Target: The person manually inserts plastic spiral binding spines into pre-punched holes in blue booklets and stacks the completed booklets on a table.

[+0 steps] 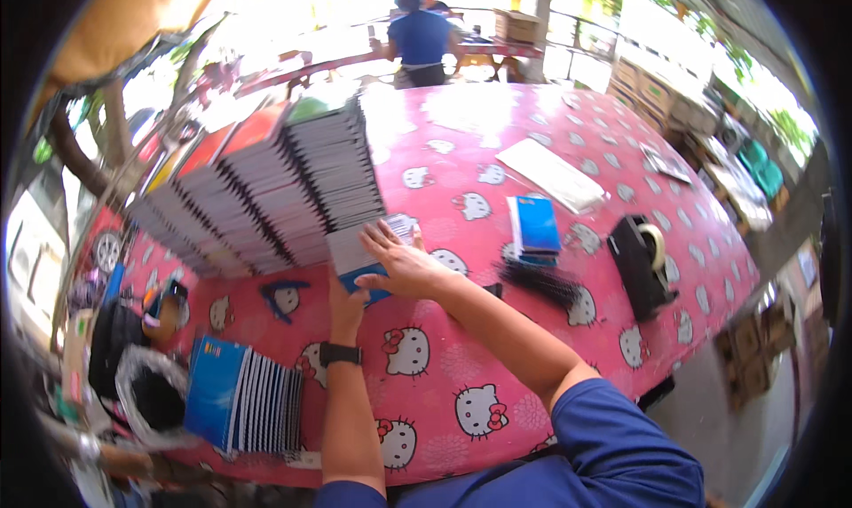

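Head view: blue notebook (pixel 357 271) lies beneath right hand (pixel 401 267), against left hand (pixel 346 304).

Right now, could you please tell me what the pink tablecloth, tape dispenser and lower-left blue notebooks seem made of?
Pink tablecloth: glossy, probably vinyl, given bright reflections.
Tape dispenser: likely black plastic, smooth, rigid-looking.
Blue notebooks: apparently paper, pale page edges showing; covers perhaps coated card, slightly shiny.
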Demonstrator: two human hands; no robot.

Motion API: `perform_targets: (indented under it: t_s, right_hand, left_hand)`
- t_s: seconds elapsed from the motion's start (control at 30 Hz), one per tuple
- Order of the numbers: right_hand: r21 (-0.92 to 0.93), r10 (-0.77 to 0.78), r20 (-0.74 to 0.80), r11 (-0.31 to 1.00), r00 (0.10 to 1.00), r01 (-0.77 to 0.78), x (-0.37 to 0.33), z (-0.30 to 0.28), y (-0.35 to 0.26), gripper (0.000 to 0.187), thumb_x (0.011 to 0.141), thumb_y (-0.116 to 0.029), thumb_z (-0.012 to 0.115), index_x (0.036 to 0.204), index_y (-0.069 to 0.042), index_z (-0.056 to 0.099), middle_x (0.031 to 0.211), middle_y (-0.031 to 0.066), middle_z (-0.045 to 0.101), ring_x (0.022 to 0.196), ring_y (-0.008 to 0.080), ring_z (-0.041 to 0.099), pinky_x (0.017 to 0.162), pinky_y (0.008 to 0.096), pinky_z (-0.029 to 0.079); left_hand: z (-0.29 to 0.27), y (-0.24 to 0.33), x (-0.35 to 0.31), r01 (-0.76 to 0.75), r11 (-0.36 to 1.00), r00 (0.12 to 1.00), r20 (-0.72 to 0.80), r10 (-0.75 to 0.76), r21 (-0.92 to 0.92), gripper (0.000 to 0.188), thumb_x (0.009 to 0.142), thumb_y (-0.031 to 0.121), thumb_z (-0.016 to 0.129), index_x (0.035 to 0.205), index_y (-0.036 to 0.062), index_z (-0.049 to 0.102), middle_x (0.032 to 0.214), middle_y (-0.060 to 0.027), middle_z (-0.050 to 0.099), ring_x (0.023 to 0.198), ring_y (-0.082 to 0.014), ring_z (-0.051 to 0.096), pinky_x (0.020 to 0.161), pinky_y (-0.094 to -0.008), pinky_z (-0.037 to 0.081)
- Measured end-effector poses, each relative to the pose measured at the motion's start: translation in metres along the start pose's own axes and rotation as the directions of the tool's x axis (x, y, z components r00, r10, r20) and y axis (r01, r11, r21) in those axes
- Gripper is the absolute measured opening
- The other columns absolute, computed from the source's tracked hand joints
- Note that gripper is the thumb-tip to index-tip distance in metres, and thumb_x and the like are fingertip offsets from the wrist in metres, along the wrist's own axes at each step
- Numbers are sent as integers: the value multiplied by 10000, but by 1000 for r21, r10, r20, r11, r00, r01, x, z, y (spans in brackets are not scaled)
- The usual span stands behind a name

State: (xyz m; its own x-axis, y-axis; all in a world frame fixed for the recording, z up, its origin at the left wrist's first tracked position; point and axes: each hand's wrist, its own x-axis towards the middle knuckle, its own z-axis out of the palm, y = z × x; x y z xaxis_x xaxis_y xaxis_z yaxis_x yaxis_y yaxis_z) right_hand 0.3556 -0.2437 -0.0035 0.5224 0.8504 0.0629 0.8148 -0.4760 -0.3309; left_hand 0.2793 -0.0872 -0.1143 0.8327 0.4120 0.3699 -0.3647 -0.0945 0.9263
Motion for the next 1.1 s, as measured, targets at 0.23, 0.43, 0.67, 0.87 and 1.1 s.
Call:
perform_targets:
  t_s: [0.23,0.43,0.67,0.87,1.1]
  right_hand:
    - [443,512,-574,851,639,-284,-90,-50,161,379,830,-244,613,1138,-24,613,1047,222,637,956,319,636,839,371,494]
    - [759,755,-415,595,507,-265,-149,-15,274,447,788,-225,670,1176,-22,581,1043,178,654,964,295,636,854,364,485]
    - [756,778,-196,508,598,-413,-137,-16,257,370,793,-272,651,1107,-76,640,1084,134,653,1010,274,621,867,365,479]
    - [786,748,-123,474,652,-396,-129,-13,268,355,858,-175,601,1148,30,595,1061,135,665,944,184,630,832,303,480]
    - [965,759,-84,223,646,-137,-140,-4,284,356,872,-131,611,1153,81,568,1028,123,654,895,157,617,800,279,485]
  left_hand:
    - [67,95,-21,-331,475,820,-1,572,815,596,723,137,580,1295,24,455,1372,-200,388,1305,-316,322,1086,-418,242]
    - [208,61,37,-284,737,944,315,102,614,599,837,305,598,1318,-9,428,1361,-234,419,1290,-346,358,1069,-406,270]
    - [288,-19,79,93,562,888,187,-421,822,716,873,360,573,1375,-59,281,1239,-264,525,1112,-333,533,917,-369,422]
    - [303,-27,91,435,723,821,93,-563,537,515,855,342,558,1237,11,460,1061,-152,618,911,-248,595,784,-374,472]
    - [301,6,96,793,558,544,130,-829,245,284,873,375,544,974,110,546,864,-20,597,776,-154,570,709,-333,474]
